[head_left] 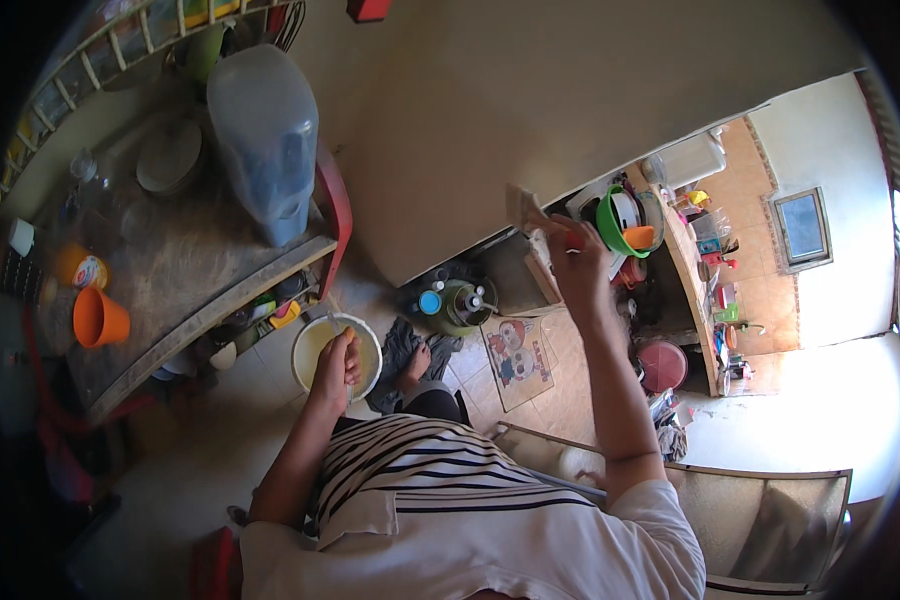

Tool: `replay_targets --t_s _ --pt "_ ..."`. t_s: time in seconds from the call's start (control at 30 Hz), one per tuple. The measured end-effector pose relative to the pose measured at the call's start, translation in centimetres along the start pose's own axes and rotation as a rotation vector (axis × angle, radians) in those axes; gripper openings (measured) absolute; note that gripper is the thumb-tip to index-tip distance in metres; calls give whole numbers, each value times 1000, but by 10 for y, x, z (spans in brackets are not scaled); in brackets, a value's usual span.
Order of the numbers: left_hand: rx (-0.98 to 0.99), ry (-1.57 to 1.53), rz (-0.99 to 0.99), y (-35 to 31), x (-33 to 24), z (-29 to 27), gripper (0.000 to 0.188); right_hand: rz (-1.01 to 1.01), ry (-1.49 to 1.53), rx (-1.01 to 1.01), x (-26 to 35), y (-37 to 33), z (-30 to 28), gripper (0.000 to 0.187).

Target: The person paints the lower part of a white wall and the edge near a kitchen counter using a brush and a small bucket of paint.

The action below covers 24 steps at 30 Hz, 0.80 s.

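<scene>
At the head view's upper middle, right hand (578, 255) grips a pale flat tool (526, 206), possibly a brush, by the smooth beige wall's (470, 150) edge. Left fist (338, 360) closed over round white plastic bucket (374, 345), contents unclear. I'd use light, even strokes.

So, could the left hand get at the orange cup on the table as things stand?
Probably yes: the orange cup sits near the edge of the table, left of the left hand, and nothing visible blocks the way between. The fingers look curled, so they might need opening first.
</scene>
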<state>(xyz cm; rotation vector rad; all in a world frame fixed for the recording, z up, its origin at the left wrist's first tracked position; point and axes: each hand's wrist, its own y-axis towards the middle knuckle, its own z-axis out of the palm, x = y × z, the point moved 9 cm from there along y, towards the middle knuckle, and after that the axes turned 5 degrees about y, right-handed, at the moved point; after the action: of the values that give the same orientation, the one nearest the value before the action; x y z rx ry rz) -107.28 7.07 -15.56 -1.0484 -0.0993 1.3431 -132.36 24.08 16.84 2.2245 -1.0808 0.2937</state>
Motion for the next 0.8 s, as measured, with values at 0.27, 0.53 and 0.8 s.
replay_targets --t_s 0.27,0.53,0.8 --pt "-35 10 25 -2 -4 -12 33 145 11 53 -70 -17 74 23" --pt "-51 7 45 -2 -4 -22 34 186 106 160 -110 -55 137 25" --pt "-118 21 30 -10 -1 -26 35 194 79 256 -178 -128 226 28"
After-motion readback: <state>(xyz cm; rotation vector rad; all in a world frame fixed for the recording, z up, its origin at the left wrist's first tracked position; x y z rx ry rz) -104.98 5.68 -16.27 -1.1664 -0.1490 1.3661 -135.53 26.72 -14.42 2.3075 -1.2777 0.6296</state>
